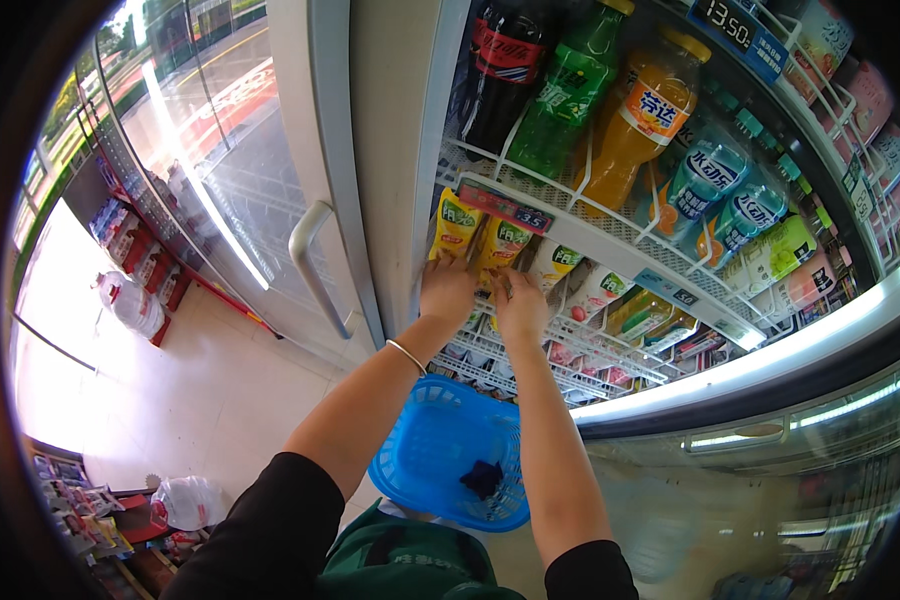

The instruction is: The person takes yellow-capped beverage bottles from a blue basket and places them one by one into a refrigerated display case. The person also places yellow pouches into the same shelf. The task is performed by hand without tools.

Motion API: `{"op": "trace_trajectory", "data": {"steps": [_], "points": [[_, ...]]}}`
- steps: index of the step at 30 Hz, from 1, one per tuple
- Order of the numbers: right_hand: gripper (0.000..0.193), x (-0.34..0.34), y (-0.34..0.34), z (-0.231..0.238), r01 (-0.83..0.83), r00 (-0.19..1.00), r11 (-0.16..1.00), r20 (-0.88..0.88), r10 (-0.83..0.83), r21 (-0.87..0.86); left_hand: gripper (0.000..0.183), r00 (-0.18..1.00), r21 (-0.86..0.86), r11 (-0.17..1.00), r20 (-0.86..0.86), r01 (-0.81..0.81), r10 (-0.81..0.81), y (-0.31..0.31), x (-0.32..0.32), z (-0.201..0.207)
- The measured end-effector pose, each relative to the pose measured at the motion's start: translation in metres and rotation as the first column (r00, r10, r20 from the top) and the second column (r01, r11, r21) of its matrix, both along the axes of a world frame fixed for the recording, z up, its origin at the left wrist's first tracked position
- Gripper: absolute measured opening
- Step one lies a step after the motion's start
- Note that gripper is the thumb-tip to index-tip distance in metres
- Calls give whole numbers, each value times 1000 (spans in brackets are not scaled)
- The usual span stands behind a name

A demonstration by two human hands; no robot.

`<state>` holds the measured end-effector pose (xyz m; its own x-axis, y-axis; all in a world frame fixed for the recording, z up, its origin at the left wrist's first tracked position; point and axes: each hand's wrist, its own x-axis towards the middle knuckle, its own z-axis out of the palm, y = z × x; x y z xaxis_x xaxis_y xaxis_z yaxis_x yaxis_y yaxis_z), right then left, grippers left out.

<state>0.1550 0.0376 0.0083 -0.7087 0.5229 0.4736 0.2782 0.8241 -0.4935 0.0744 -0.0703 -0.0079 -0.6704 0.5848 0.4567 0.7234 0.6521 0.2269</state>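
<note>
In front of me stands an open drinks fridge. On its second shelf, just under the upper rack, are two yellow drink bottles. The left yellow bottle (456, 222) has my left hand (448, 292) closed round its lower part. At the lower part of the right yellow bottle (503, 243) are the bent fingers of my right hand (521, 308), pinched against it; the fingertips are partly hidden. A whitish bottle with a yellow label (553, 266) stands right beside that hand. Below my forearms sits a blue plastic basket (410, 440) with a small dark item (482, 479) inside.
Large cola (500, 75), green (570, 90) and orange (645, 120) soda bottles fill the wire rack (610, 217) above my hands. The fridge door (335, 170) with its grey handle (310, 245) stands open on the left. Large water bottles (130, 305) are on the floor side.
</note>
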Motion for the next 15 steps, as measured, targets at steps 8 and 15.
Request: {"op": "trace_trajectory", "data": {"steps": [8, 15], "points": [[13, -7, -6, -13, -51, 999, 988, -24, 48, -147, 21, 988, 573, 812, 30, 109, -155, -29, 15, -2], [16, -12, -13, -24, -62, 997, 992, -52, 56, -112, 37, 985, 353, 935, 141, 42, -97, -63, 46, -30]]}}
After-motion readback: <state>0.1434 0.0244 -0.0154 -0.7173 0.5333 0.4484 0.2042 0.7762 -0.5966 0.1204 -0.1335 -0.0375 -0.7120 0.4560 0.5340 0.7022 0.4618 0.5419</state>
